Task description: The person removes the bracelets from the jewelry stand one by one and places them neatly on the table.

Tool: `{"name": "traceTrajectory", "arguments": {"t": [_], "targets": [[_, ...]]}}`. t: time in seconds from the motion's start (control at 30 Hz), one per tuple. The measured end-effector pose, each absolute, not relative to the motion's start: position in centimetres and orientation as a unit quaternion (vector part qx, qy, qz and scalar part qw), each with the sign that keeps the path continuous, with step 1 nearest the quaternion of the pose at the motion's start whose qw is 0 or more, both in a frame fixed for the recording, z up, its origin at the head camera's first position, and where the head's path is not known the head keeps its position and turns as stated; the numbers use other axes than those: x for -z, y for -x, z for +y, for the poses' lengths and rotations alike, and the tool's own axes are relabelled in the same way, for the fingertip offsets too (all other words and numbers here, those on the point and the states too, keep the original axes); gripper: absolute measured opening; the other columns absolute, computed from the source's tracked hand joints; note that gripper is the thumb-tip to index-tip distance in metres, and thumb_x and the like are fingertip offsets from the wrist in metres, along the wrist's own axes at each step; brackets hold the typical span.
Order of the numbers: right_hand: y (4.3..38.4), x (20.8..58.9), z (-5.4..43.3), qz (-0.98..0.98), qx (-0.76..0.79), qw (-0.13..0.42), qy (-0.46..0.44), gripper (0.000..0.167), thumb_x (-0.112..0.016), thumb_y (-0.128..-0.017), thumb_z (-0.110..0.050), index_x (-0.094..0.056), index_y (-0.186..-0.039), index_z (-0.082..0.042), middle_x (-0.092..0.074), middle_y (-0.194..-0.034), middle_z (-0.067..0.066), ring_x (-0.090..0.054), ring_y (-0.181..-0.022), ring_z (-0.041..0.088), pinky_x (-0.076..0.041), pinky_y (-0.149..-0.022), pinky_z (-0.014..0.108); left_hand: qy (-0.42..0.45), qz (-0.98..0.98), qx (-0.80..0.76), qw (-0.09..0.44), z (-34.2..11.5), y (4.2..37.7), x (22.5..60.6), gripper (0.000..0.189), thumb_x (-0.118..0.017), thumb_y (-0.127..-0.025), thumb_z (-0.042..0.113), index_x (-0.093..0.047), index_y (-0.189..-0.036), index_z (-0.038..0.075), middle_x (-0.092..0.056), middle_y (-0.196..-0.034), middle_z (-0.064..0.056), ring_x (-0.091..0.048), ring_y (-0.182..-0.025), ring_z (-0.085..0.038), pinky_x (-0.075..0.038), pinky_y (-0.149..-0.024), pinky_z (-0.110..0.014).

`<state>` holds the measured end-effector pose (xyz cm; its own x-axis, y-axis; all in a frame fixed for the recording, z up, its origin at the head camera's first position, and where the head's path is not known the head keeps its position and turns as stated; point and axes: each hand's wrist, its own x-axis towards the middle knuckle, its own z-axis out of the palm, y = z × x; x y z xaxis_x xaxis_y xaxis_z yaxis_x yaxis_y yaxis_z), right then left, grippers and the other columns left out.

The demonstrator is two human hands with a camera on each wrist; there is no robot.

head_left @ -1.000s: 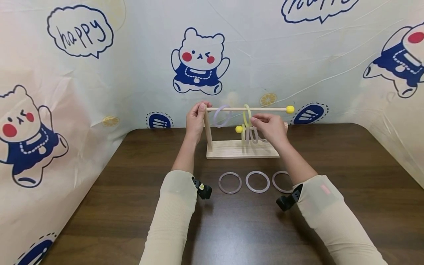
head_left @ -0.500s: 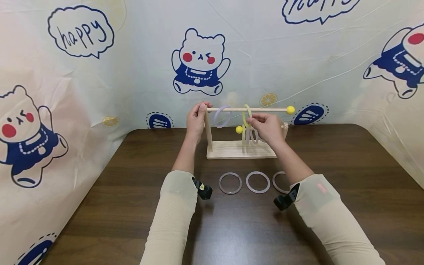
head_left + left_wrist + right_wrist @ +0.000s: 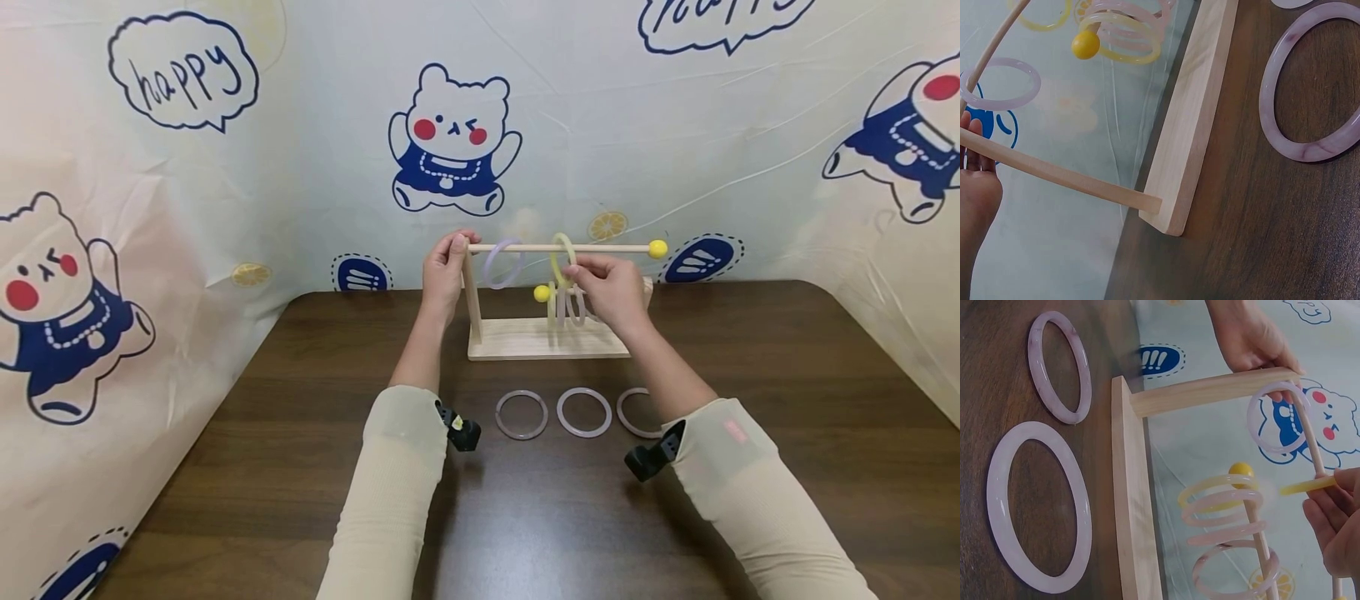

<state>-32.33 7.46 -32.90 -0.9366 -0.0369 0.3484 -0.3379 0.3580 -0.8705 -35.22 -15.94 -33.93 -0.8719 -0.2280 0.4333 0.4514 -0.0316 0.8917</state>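
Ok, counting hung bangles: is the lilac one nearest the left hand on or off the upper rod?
On: the upper rod passes through the hanging lilac bangle.

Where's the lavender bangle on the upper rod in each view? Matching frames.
Head: lavender bangle just above picture centre, on the upper rod, beside the left hand.
Left wrist: lavender bangle in the upper half, at the left edge.
Right wrist: lavender bangle upper right, by the left hand's fingers.
Shared landmark: yellow ball tipping the lower rod; left wrist upper left, right wrist right of centre.
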Motion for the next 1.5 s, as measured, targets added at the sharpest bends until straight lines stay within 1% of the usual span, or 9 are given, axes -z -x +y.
{"name": "traceTrajectory", "arguments": {"t": [0.17, 0.27, 0.4, 0.63, 0.77, 1.03, 1.2, 1.37, 1.5], "targets": [[32.2, 32.9, 7.6, -0.812, -0.544, 0.182, -0.106, 0.028, -0.068, -0.086, -0.026, -0.071, -0.106, -0.007, -0.07, -0.092, 0.01, -0.061, -0.072, 0.011, -0.038, -0.049, 0.018, 0.083, -0.65, 0.72, 0.227, -16.0, 35.2, 33.8, 0.034, -0.049, -0.096, 0.02, -0.059, -0.11, -0.009, -0.065, -0.095, 0.0, -0.054, -0.099, -0.018, -0.039, -0.088, -0.026], [32.2, 32.9, 7.7, -0.801, -0.556, 0.194, -0.109, 0.025, -0.067, -0.086, -0.021, -0.07, -0.105, -0.005, -0.069, -0.093, 0.011, -0.06, -0.072, 0.004, -0.042, -0.054, 0.016, 0.086, -0.651, 0.72, 0.226, -16.0, 35.3, 33.8, 0.032, -0.048, -0.097, 0.017, -0.058, -0.111, -0.01, -0.065, -0.096, -0.002, -0.053, -0.104, -0.029, -0.039, -0.088, -0.026], [32.2, 33.1, 7.9, -0.78, -0.582, 0.195, -0.119, 0.025, -0.065, -0.088, -0.017, -0.068, -0.106, 0.0, -0.068, -0.095, 0.014, -0.064, -0.079, 0.005, -0.048, -0.066, 0.016, 0.087, -0.65, 0.721, 0.226, -16.0, 35.3, 33.8, 0.032, -0.048, -0.097, 0.018, -0.059, -0.11, -0.009, -0.065, -0.096, -0.001, -0.05, -0.109, -0.035, -0.039, -0.088, -0.026], [32.2, 33.4, 8.2, -0.764, -0.599, 0.207, -0.121, 0.025, -0.065, -0.088, -0.017, -0.069, -0.106, -0.001, -0.068, -0.095, 0.015, -0.063, -0.08, 0.002, -0.049, -0.069, 0.017, 0.083, -0.65, 0.719, 0.231, -16.0, 35.3, 33.9, 0.033, -0.05, -0.095, 0.026, -0.062, -0.107, -0.002, -0.065, -0.094, 0.004, -0.052, -0.107, -0.029, -0.038, -0.089, -0.026], [32.0, 33.4, 8.3, -0.749, -0.613, 0.222, -0.12, 0.023, -0.065, -0.087, -0.013, -0.068, -0.105, 0.002, -0.067, -0.095, 0.017, -0.061, -0.077, -0.002, -0.048, -0.068, 0.015, 0.083, -0.65, 0.719, 0.23, -15.9, 35.2, 33.8, 0.034, -0.05, -0.095, 0.024, -0.061, -0.109, -0.005, -0.065, -0.094, 0.003, -0.051, -0.108, -0.03, -0.039, -0.089, -0.026], [29.8, 31.5, 8.1, -0.725, -0.636, 0.238, -0.114, 0.022, -0.062, -0.087, 0.0, -0.063, -0.106, 0.011, -0.063, -0.095, 0.027, -0.062, -0.074, -0.001, -0.049, -0.064, 0.014, 0.075, -0.662, 0.712, 0.224, -15.5, 33.5, 32.4, 0.03, -0.047, -0.097, 0.016, -0.058, -0.11, -0.009, -0.065, -0.096, -0.002, -0.054, -0.103, -0.022, -0.039, -0.089, -0.025], [29.5, 31.5, 8.2, -0.723, -0.639, 0.239, -0.108, 0.023, -0.063, -0.087, -0.001, -0.063, -0.107, 0.011, -0.063, -0.095, 0.026, -0.063, -0.077, 0.001, -0.049, -0.064, 0.015, 0.076, -0.656, 0.718, 0.221, -15.6, 34.2, 33.0, 0.032, -0.049, -0.097, 0.019, -0.06, -0.11, -0.007, -0.065, -0.097, -0.002, -0.053, -0.106, -0.026, -0.039, -0.089, -0.025], [29.5, 31.6, 8.3, -0.723, -0.636, 0.248, -0.107, 0.022, -0.062, -0.087, 0.0, -0.063, -0.106, 0.011, -0.064, -0.093, 0.026, -0.065, -0.077, 0.007, -0.05, -0.064, 0.017, 0.076, -0.657, 0.713, 0.23, -15.8, 35.1, 33.8, 0.035, -0.05, -0.095, 0.025, -0.061, -0.11, -0.005, -0.065, -0.097, 0.0, -0.054, -0.101, -0.018, -0.039, -0.089, -0.026], [30.4, 32.4, 8.6, -0.719, -0.638, 0.254, -0.106, 0.022, -0.065, -0.086, -0.004, -0.065, -0.106, 0.007, -0.066, -0.093, 0.022, -0.065, -0.078, 0.006, -0.048, -0.064, 0.013, 0.082, -0.658, 0.708, 0.241, -15.9, 35.3, 34.0, 0.034, -0.051, -0.095, 0.026, -0.061, -0.108, -0.003, -0.065, -0.096, 0.002, -0.055, -0.098, -0.015, -0.039, -0.089, -0.027]]}}
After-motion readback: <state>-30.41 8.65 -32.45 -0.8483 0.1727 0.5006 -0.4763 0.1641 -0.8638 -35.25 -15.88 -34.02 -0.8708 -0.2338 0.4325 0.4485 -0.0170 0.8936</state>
